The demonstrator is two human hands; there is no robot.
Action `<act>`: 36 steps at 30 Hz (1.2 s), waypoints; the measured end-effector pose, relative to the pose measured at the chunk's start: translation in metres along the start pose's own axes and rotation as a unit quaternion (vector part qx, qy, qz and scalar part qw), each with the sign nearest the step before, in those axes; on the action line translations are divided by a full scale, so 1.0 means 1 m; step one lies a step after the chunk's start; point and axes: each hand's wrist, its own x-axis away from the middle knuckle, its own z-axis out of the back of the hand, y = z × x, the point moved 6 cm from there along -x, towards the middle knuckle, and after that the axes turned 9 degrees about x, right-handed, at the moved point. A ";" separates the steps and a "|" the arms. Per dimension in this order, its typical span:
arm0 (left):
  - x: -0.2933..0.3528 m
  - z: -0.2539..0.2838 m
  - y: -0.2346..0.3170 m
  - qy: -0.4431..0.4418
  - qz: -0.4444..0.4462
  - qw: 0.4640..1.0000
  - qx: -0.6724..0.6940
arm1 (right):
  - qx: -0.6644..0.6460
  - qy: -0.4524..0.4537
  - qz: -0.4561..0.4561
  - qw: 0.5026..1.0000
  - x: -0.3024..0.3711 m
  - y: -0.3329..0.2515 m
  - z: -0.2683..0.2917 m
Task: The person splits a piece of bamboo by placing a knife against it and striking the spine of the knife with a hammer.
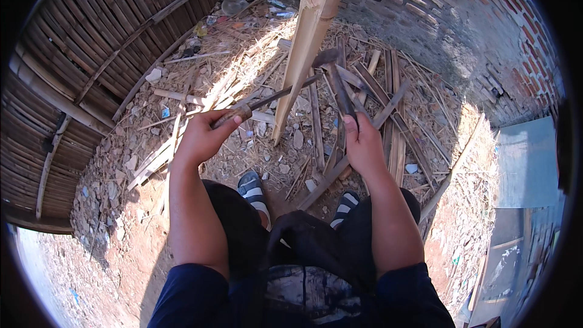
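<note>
My left hand [205, 136] is wrapped round the wooden handle of a long, dark-bladed knife [270, 98]. Its blade crosses a split bamboo pole [310, 27] near the pole's lower end; whether the edge has bitten in, I cannot tell. The pole leans down from the top of the view, its pale inner side showing. In my right hand [365, 146] is a hammer [342, 92], gripped by its dark handle. The hammer's head is up beside the pole, just above the tip of the blade.
Several bamboo strips [398, 136] lie crossed on the rubble-strewn ground ahead and to the right. A bamboo-slat wall [115, 30] stands on the left, a brick wall [425, 18] at the back right. My sandalled feet [252, 191] are among the debris. Grey sheets [527, 164] stand at far right.
</note>
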 end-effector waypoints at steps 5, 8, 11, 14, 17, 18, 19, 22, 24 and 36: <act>-0.001 -0.001 0.003 0.009 0.005 1.000 -0.012 | -0.050 -0.014 -0.020 0.998 -0.004 0.014 -0.006; -0.006 -0.005 0.002 -0.002 0.001 1.000 -0.018 | -0.183 0.042 -0.006 0.982 -0.004 0.016 -0.004; -0.008 -0.009 -0.011 0.008 -0.014 1.000 -0.004 | -0.110 0.021 0.000 0.994 0.002 0.012 -0.015; -0.006 -0.012 -0.001 0.008 0.003 0.999 -0.035 | 0.042 -0.039 0.020 0.998 0.007 0.030 -0.046; -0.008 -0.006 -0.002 0.023 0.011 0.999 -0.035 | -0.036 -0.084 -0.052 0.995 0.004 0.017 -0.041; -0.007 -0.005 -0.005 0.022 0.016 0.999 -0.031 | -0.065 -0.060 -0.045 0.995 0.003 0.009 -0.031; -0.006 -0.005 -0.005 0.021 0.019 0.999 -0.036 | -0.093 -0.039 -0.041 0.994 0.005 0.006 -0.021; -0.006 -0.005 -0.009 0.031 0.028 0.998 -0.044 | -0.170 0.016 -0.044 0.984 0.006 0.006 -0.006; -0.004 -0.005 -0.007 0.015 0.006 0.999 -0.029 | -0.154 0.026 -0.051 0.986 0.007 0.006 -0.007; -0.010 0.012 -0.021 0.029 0.041 0.997 -0.051 | -0.150 0.012 -0.043 0.988 0.004 -0.004 -0.019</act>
